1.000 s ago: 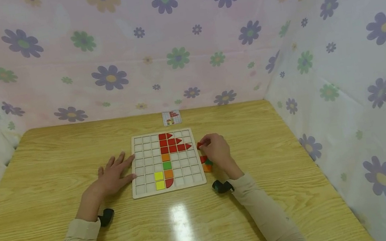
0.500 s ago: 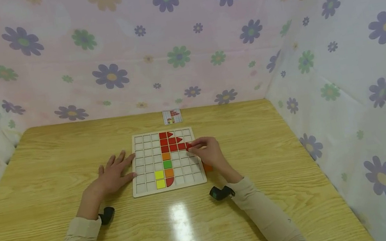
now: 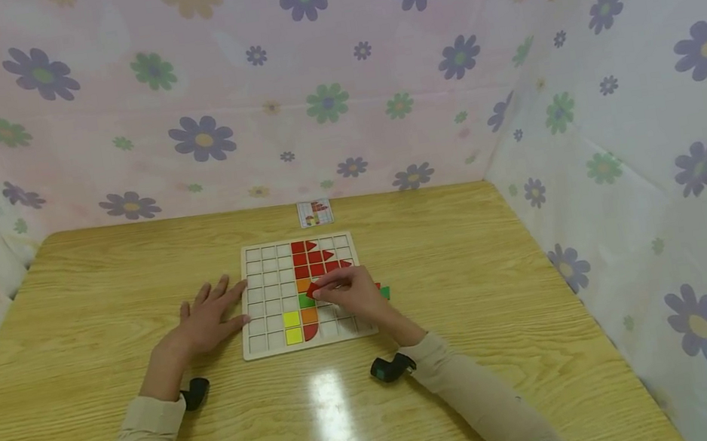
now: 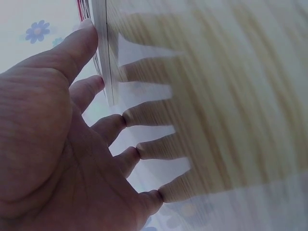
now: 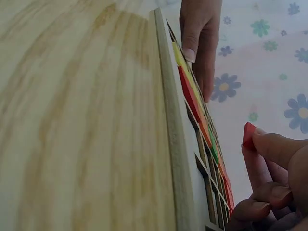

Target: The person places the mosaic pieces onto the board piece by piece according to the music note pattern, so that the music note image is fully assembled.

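A wooden grid board (image 3: 268, 345) lies on the table, with red tiles (image 3: 300, 260) in its upper rows and orange, green and yellow tiles (image 3: 291, 320) lower down. Between thumb and index finger my right hand (image 3: 356, 294) pinches a small red tile (image 3: 312, 290), held over the board by the green and orange squares. The right wrist view shows that red tile (image 5: 249, 136) raised above the board's surface. With fingers spread, my left hand (image 3: 207, 322) rests on the table, thumb and index fingertips at the board's left edge (image 4: 102, 48).
Behind the board lies a small pattern card (image 3: 315, 213). Beyond the board's right edge, a green tile (image 3: 385, 293) and a bit of red show, partly hidden by my right hand. A flowered cloth (image 3: 204, 140) hangs around the table (image 3: 255, 433).
My right hand has picked a red tile from beside the board's right edge and carried it left over the middle of the grid. The left hand has stayed in place.
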{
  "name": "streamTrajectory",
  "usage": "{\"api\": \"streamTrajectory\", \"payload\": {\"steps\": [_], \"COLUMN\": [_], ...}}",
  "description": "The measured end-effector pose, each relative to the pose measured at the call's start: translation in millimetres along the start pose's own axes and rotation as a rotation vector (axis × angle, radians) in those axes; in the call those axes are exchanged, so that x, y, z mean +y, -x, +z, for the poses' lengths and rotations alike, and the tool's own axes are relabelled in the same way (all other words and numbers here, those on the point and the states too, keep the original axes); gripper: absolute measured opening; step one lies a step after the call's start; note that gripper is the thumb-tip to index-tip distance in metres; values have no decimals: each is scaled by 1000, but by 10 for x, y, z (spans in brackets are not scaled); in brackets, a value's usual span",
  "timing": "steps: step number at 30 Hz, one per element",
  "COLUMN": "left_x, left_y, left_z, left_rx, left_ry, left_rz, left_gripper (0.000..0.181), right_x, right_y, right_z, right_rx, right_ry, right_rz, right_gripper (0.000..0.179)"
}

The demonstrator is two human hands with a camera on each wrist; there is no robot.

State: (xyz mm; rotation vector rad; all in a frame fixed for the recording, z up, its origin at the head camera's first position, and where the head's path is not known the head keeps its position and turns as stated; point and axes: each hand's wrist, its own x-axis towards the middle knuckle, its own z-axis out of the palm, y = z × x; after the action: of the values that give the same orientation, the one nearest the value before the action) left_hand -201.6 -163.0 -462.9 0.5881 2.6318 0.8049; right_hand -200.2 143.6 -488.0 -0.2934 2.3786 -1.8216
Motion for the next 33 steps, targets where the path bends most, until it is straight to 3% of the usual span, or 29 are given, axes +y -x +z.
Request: {"api": "streamTrajectory", "payload": {"steps": [4,13,19,33], "left_x": [-8,-21,-11,-19], "left_y": [-6,-22,-10,-27], "left_z": [6,23,18,21], "left_rx": [2,5,6,4], "left_ry": [-4,-8,-25,-36], "left_rz": [-2,-2,-11,-14], "left_gripper": [69,69,70,70], "right_x": [10,-59,-72,-87], "right_y": [-27,-58,-119,-186], "right_z": [63,163,261,373], "right_rx": [-23,15,-3,-18], "right_ry": [51,187,227,312], "right_rz": [-4,-25,-73,-84], "right_gripper": [15,12,8,5]}}
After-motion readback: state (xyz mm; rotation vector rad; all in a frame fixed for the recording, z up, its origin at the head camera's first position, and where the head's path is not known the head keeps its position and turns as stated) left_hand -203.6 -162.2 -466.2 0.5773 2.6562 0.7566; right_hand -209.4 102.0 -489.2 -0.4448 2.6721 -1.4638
